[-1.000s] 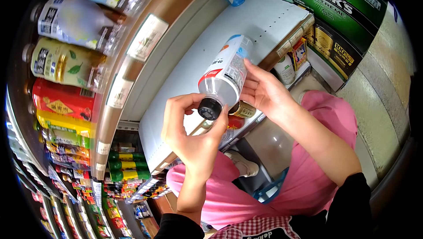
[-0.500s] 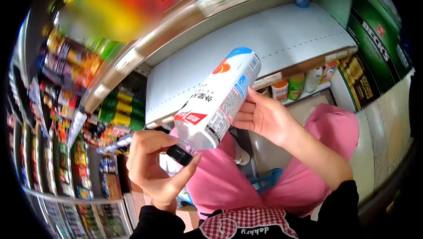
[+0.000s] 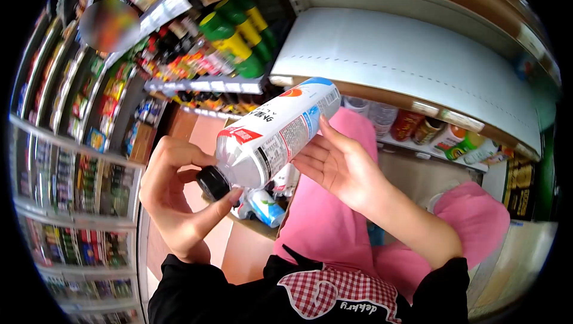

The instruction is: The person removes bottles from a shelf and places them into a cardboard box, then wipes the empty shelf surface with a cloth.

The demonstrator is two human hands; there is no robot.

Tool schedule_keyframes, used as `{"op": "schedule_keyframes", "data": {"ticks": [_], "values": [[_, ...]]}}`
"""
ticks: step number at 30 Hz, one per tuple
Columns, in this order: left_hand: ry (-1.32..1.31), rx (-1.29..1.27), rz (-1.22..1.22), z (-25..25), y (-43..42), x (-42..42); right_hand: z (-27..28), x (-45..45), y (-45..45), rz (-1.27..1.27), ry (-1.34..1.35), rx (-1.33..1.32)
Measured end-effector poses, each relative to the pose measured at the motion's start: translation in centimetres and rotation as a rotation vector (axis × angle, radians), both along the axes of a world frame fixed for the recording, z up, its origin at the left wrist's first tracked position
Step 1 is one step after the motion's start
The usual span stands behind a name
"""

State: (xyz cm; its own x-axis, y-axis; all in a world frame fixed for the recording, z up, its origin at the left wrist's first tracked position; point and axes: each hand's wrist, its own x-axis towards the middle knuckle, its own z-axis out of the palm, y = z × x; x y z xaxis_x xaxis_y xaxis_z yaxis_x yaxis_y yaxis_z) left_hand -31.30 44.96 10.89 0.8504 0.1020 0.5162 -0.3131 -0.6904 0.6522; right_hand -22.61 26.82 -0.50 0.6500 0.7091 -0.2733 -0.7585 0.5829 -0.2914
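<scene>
A clear bottle (image 3: 280, 130) with a white, red and blue label and a black cap lies tilted between my hands, its cap end toward the lower left. My left hand (image 3: 179, 196) pinches it at the neck and cap with thumb and fingers. Under the label near the base, my right hand (image 3: 340, 169) supports it, with thumb along the side and fingers beneath. Below the bottle is a cardboard box (image 3: 253, 228) holding more bottles, one with a blue and white label (image 3: 265, 206).
A white shelf (image 3: 394, 49) spans the upper right, with a lower shelf of bottles and cans (image 3: 427, 131) beneath. Green bottles with yellow bands (image 3: 236, 37) stand at upper left. Stocked shelving (image 3: 77, 187) lines the left side. My pink-clad knees are at the right.
The view has turned toward the left, bringing the cardboard box into sight. Both hands have moved left with the bottle, which stays held between them and now lies flatter.
</scene>
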Motion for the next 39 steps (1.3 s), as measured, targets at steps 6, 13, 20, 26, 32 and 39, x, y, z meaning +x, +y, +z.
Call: {"op": "schedule_keyframes", "data": {"ticks": [6,13,20,26,32,39], "values": [[0.164,-0.006,0.140,-2.5,5.5,-1.3,-3.2,-0.5,8.6,0.130,0.147,-0.077],[0.236,-0.078,0.298,-9.4,9.6,-1.2,-10.0,-0.4,16.0,0.166,0.254,-0.199],[0.261,-0.218,0.415,-17.5,11.9,-0.7,-15.2,-0.3,20.6,0.098,0.330,-0.305],[0.231,-0.359,0.501,-23.2,12.4,-1.6,-19.0,-0.8,21.4,0.093,0.279,-0.357],[0.132,-0.495,0.571,-27.6,11.1,-2.7,-19.5,-1.1,21.3,0.037,0.133,-0.371],[0.231,-0.533,0.646,-28.4,10.8,-2.7,-19.1,-0.4,20.7,-0.003,0.023,-0.451]]}}
